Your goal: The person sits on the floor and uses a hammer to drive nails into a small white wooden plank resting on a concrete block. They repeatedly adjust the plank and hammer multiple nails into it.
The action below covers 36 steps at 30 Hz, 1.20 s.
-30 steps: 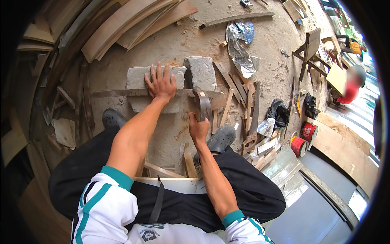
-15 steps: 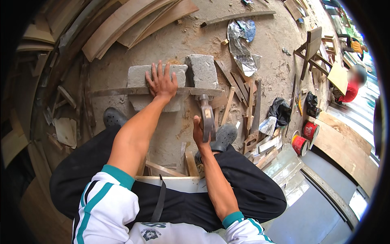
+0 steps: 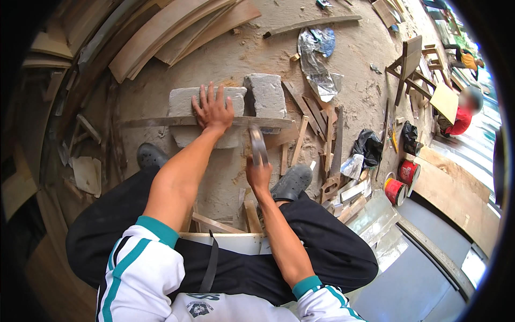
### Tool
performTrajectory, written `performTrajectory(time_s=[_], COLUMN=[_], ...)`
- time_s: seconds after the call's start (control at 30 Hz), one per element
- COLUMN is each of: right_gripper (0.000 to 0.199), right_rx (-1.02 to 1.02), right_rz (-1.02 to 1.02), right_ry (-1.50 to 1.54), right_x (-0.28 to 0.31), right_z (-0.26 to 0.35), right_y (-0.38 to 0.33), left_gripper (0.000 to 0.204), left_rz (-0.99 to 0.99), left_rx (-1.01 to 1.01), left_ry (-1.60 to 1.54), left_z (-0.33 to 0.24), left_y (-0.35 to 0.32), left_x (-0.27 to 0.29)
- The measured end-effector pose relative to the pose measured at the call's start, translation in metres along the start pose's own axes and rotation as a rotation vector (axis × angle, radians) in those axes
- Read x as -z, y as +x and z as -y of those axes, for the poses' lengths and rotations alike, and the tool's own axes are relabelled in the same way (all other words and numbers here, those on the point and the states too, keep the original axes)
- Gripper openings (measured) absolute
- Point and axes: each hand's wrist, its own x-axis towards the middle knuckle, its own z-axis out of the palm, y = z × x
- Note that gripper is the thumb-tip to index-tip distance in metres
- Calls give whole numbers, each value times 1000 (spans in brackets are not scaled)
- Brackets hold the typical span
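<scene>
A long, thin wooden strip (image 3: 155, 122) lies across two rough grey blocks, a left block (image 3: 181, 102) and a right block (image 3: 266, 95). My left hand (image 3: 213, 111) presses down over the strip, its fingers spread flat on the left block. In my closed right hand (image 3: 259, 174) is a claw hammer (image 3: 258, 147), slightly blurred. The hammer's head is up by the strip, near the gap between the blocks, and its handle is mostly hidden. I cannot tell whether the head touches the strip.
Wood scraps and a handsaw (image 3: 331, 185) lie right of my shoe (image 3: 292, 182). Beyond are a black plastic bag (image 3: 368, 148) and red cans (image 3: 395, 191). Curved boards (image 3: 161, 37) are stacked far left. A person in red (image 3: 460, 121) crouches at right, near a wooden chair (image 3: 410, 61).
My right hand has moved left and up with the hammer, whose head has gone from the right block toward the gap. My left hand stays on the strip.
</scene>
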Motion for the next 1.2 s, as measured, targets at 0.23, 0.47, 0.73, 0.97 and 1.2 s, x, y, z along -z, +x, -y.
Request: performTrajectory(time_s=[0.23,0.47,0.73,0.97,1.2], right_gripper=[23,26,27,28,26], right_rx=[50,-260,25,-392,-796], right_rz=[-129,9,-163,72,294], right_ry=[121,59,121,118,379], right_x=[9,-1,4,13,77], right_z=[28,23,31,13,16], right_y=[-15,3,2,-8,-42], left_gripper=[52,52,52,52,52], left_rz=[-17,18,-11,-22,-68], left_rx=[5,16,8,7,-363], left_ry=[10,17,25,2,-234], left_z=[3,-1,1,1,17], left_y=[-1,-1,0,-1,-16], left_x=[2,4,2,2,18])
